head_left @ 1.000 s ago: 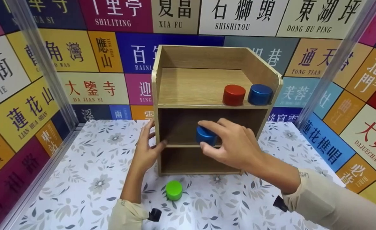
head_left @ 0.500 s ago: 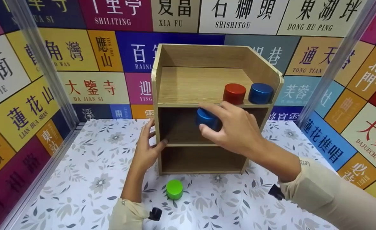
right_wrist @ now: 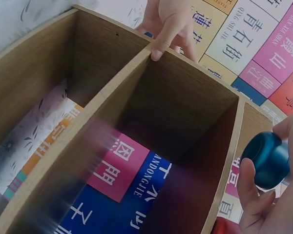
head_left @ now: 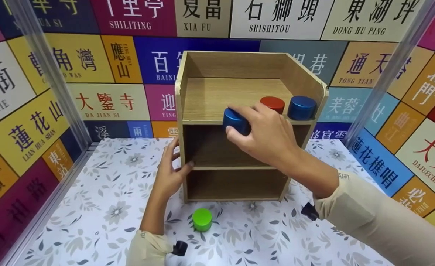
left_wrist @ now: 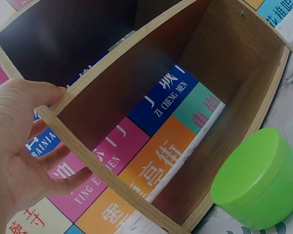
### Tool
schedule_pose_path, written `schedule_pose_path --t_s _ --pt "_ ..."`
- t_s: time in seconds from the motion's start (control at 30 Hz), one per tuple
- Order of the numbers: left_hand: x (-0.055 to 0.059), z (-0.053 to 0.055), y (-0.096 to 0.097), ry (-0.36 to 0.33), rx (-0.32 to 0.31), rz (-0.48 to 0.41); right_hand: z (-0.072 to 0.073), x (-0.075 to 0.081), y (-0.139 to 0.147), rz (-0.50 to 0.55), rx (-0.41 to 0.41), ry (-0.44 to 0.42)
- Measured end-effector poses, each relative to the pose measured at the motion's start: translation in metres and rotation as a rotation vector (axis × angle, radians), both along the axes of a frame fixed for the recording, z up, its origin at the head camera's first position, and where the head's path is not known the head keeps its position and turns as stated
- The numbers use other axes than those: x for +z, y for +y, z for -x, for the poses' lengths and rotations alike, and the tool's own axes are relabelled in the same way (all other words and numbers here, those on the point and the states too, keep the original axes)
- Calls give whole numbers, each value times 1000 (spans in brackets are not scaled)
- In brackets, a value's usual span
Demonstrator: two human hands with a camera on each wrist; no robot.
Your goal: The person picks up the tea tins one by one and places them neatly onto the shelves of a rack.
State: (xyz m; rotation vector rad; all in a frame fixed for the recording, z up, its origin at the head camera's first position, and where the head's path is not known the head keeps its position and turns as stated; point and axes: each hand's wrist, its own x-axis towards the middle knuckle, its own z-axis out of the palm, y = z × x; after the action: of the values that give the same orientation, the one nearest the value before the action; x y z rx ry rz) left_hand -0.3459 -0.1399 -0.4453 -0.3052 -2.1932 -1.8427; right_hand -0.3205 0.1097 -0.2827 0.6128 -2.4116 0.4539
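My right hand (head_left: 273,138) pinches a blue round tin (head_left: 233,121) between thumb and fingers, in front of the top shelf's front edge. The right wrist view also shows this blue tin (right_wrist: 268,158) beside the unit's top board. My left hand (head_left: 168,173) grips the left side panel of a small wooden shelf unit (head_left: 232,168), thumb at the middle board's front edge and fingers outside the panel. On the top shelf stand a red round tin (head_left: 274,103), partly hidden by the right hand, and another blue tin (head_left: 301,108).
A green round tin (head_left: 202,219) stands on the flower-patterned tablecloth (head_left: 103,221), in front of the shelf unit. Behind rises a wall of coloured name panels (head_left: 106,103), with clear upright posts (head_left: 51,70) at both sides. In the wrist views, panels show through the unit's open back.
My right hand has lifted the blue tin from the middle compartment up to the level of the top shelf's edge. The left hand has stayed on the side panel.
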Motion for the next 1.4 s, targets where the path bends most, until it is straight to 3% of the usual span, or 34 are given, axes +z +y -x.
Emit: schedule_pose_path --t_s 0.23,0.37,0.6,0.87,1.1,1.17,1.33,1.4 --pt "-19 17 -4 3 11 4 8 5 -4 14 -33 -55" --pt "-26 22 -6 35 15 11 11 6 -6 12 -45 -67" --pt "-27 22 -8 76 9 12 15 8 -9 15 -66 -67" --pt "-26 22 -6 37 14 9 19 10 -11 -7 -109 -97" --pt "-6 6 -1 27 -1 -3 23 11 -11 -27 -129 -107" --pt "-8 7 -2 33 -3 -5 24 12 -11 -32 -130 -102" --pt "-26 22 -6 59 7 5 27 13 -11 -45 -143 -102" --pt "-26 21 -6 66 14 20 27 13 -11 -52 -157 -109"
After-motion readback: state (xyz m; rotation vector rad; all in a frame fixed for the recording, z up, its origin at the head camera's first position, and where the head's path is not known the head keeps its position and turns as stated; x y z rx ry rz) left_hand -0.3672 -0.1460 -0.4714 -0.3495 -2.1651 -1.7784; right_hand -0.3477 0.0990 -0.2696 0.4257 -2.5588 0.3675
